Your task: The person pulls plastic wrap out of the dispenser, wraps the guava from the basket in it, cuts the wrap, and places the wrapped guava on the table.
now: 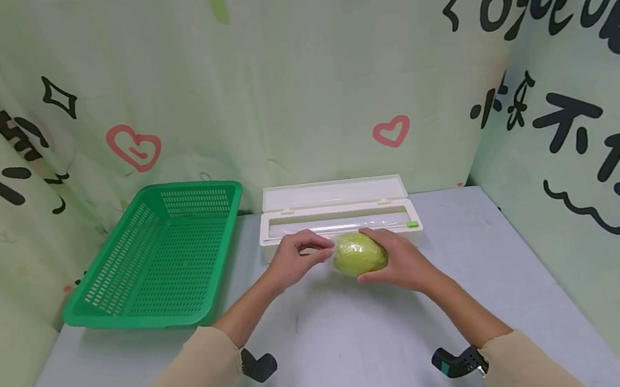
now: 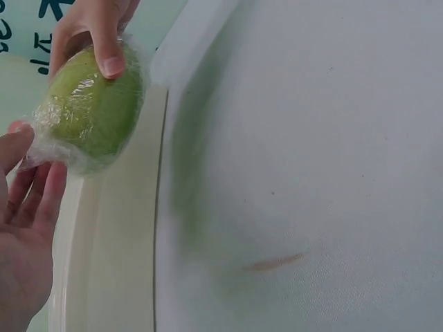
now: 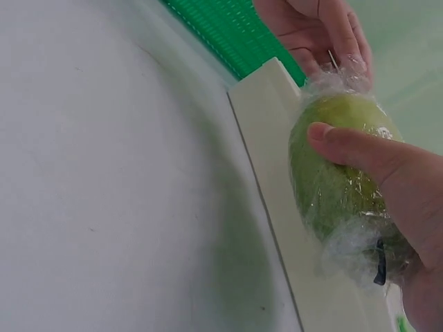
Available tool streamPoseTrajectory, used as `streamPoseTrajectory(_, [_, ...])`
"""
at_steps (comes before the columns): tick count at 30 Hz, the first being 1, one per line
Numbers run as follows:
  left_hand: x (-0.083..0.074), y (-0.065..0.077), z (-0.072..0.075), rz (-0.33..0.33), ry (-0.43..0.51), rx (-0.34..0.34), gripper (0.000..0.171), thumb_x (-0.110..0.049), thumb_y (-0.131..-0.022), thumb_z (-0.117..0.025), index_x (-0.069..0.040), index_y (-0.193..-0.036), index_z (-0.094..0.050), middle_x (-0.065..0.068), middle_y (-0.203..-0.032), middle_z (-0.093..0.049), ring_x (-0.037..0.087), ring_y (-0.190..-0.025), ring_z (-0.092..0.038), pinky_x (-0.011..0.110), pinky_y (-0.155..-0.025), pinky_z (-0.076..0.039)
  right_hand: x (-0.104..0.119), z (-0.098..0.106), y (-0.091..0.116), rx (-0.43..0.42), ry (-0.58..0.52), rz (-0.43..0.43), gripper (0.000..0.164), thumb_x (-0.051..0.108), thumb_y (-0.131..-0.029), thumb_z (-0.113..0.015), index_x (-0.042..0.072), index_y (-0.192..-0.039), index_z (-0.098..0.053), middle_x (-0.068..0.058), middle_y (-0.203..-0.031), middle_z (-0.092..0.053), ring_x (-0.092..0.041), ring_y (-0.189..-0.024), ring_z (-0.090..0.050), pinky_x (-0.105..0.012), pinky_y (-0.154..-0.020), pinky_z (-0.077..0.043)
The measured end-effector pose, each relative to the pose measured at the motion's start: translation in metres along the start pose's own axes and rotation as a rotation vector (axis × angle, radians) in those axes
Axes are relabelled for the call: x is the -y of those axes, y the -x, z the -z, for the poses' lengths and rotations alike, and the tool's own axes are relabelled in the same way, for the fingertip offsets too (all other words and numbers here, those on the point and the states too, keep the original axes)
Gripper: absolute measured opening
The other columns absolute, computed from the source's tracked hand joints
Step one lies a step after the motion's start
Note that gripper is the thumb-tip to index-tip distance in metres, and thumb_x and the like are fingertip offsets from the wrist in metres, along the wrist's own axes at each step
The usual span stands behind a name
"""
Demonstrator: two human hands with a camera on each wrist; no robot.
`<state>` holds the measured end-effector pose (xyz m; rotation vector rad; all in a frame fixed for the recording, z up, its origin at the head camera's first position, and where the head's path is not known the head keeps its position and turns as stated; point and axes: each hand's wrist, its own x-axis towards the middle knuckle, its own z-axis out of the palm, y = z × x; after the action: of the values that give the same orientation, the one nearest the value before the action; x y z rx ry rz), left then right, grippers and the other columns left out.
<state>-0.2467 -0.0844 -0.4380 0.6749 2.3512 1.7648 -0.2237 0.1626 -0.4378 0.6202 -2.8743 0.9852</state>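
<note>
A smooth yellow-green oval fruit (image 1: 359,254), wrapped in clear cling film, is held up above the table's middle. My right hand (image 1: 396,259) grips it from the right, with the thumb (image 3: 346,145) lying across its side. On the left, my left hand (image 1: 299,259) pinches the gathered cling film (image 2: 45,149) at the fruit's end between thumb and fingers. More film is bunched at the opposite end in the right wrist view, beside a small dark piece (image 3: 381,263). Just behind the hands stands a white cling film dispenser (image 1: 338,212), lid raised and a roll inside.
A green plastic basket (image 1: 213,283) with perforated sides stands at the back left, beside the dispenser. A bright green slider (image 1: 412,224) sits at the dispenser's right end. Printed curtains (image 1: 297,92) enclose the white table (image 1: 342,357) at the back and sides.
</note>
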Motion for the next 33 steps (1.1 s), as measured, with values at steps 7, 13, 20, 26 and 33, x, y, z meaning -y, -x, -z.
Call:
streamPoseTrajectory(7, [0.004, -0.002, -0.002, 0.007, -0.040, -0.032, 0.021, -0.015, -0.085, -0.074, -0.010, -0.105, -0.067, 0.008, -0.108, -0.066, 0.023, -0.099, -0.066, 0.030, -0.081, -0.058, -0.004, 0.002, 0.000, -0.042, -0.023, 0.070, 0.092, 0.035, -0.064, -0.090, 0.012, -0.141, -0.047, -0.011, -0.134, -0.056, -0.028, -0.116, -0.056, -0.047, -0.092, -0.051])
streamPoseTrajectory(13, [0.002, -0.004, -0.004, 0.015, -0.082, -0.038, 0.019, -0.009, -0.085, -0.072, -0.007, -0.103, -0.067, 0.010, -0.103, -0.068, 0.019, -0.091, -0.067, 0.024, -0.076, -0.058, -0.006, 0.001, 0.001, -0.046, -0.049, 0.088, 0.091, 0.034, -0.063, -0.091, 0.011, -0.140, -0.048, -0.011, -0.134, -0.057, -0.029, -0.115, -0.057, -0.048, -0.091, -0.051])
streamPoseTrajectory(20, [-0.003, -0.002, -0.009, -0.015, -0.130, -0.102, 0.010, -0.002, -0.082, -0.073, -0.004, -0.090, -0.069, 0.009, -0.087, -0.068, 0.012, -0.078, -0.061, 0.022, -0.071, -0.057, -0.004, -0.002, 0.001, -0.031, -0.068, 0.058, 0.090, 0.031, -0.063, -0.091, 0.012, -0.140, -0.049, -0.010, -0.135, -0.057, -0.027, -0.114, -0.057, -0.046, -0.091, -0.050])
streamPoseTrajectory(26, [-0.004, 0.000, -0.010, -0.012, -0.147, -0.132, 0.007, -0.006, -0.084, -0.074, -0.005, -0.090, -0.073, 0.009, -0.087, -0.070, 0.012, -0.075, -0.063, 0.022, -0.067, -0.057, -0.004, -0.001, 0.001, -0.031, -0.040, 0.044, 0.090, 0.037, -0.064, -0.090, 0.010, -0.139, -0.049, -0.011, -0.133, -0.058, -0.027, -0.112, -0.057, -0.044, -0.089, -0.051])
streamPoseTrajectory(33, [0.000, 0.000, -0.003, 0.019, 0.050, -0.026, 0.030, -0.003, -0.088, -0.067, -0.004, -0.119, -0.066, 0.013, -0.121, -0.067, 0.025, -0.106, -0.068, 0.027, -0.085, -0.057, -0.008, 0.006, -0.002, -0.023, -0.058, -0.045, 0.086, 0.036, -0.067, -0.088, 0.014, -0.140, -0.048, -0.009, -0.134, -0.057, -0.026, -0.111, -0.056, -0.043, -0.087, -0.050])
